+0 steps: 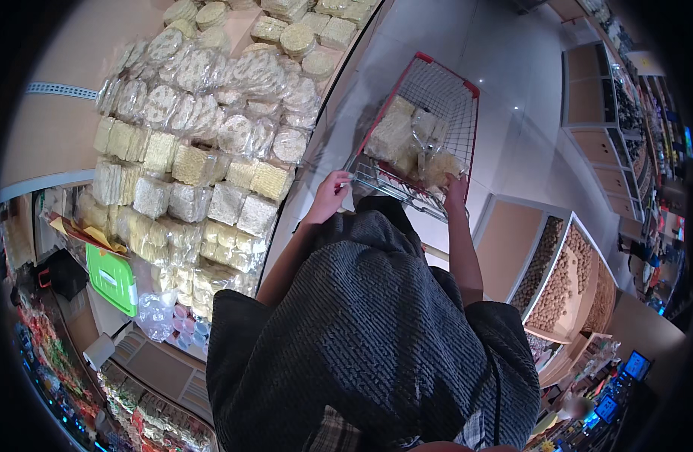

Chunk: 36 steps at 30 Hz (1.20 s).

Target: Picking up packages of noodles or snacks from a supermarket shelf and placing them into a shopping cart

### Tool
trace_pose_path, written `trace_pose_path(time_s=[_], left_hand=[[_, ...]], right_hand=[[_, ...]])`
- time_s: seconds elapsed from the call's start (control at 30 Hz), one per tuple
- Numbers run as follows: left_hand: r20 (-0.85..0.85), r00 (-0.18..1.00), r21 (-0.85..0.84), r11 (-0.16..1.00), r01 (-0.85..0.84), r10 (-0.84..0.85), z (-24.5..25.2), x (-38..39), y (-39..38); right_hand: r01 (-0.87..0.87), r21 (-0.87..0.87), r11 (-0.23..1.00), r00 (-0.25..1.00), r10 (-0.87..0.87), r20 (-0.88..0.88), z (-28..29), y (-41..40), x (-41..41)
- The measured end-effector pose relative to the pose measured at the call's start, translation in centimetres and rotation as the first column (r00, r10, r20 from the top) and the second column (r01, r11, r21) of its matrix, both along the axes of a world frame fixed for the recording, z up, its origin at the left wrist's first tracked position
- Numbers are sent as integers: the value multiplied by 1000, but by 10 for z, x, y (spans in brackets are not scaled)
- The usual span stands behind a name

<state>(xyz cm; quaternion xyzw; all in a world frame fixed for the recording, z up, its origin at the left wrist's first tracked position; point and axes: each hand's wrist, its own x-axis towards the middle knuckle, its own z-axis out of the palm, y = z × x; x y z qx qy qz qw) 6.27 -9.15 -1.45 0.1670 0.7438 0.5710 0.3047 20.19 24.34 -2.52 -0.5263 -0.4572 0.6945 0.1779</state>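
Observation:
A shopping cart [458, 131] with a wire basket and red trim stands before me. Several clear-wrapped blocks of dried noodles [390, 135] lie in it. My right hand [456, 191] grips the near edge of a wrapped noodle pack [440, 165] at the basket's near right side. Part of that pack is hidden by my fingers. By the cart's near left corner is my left hand [327, 195], its fingers slightly bent and apart, with nothing seen in it. Whether its fingertips touch the cart's metal bar [380, 179] I cannot tell.
On my left, a display table [61, 130] bears stacked dried noodle packs [205, 124]. A green plastic lid [110, 279] lies at its near end. To the right, a wooden bin [496, 248] holds round brown goods [555, 288]. Grey tiled floor [510, 113] extends beyond the cart.

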Motion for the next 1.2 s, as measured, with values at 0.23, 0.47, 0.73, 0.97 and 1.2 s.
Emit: trace_pose_path(time_s=[0.23,0.47,0.73,0.97,1.2], left_hand=[[-217,976,7,1000,-1,2,-7,8,-14],[-493,856,-141,985,97,-155,1,13,22],[-659,660,-428,902,65,-360,-19,7,68],[-790,514,-396,918,-12,-334,-18,-3,105],[-792,539,-386,919,-76,-288,-10,-24,129]], right_hand=[[-616,482,623,781,401,478,-80,8,-23],[-703,635,320,690,523,500,-142,20,-33],[-856,218,469,517,779,354,-124,57,-51],[-790,606,90,437,776,455,-84,51,-37],[-925,329,192,341,802,491,-32,61,-76]])
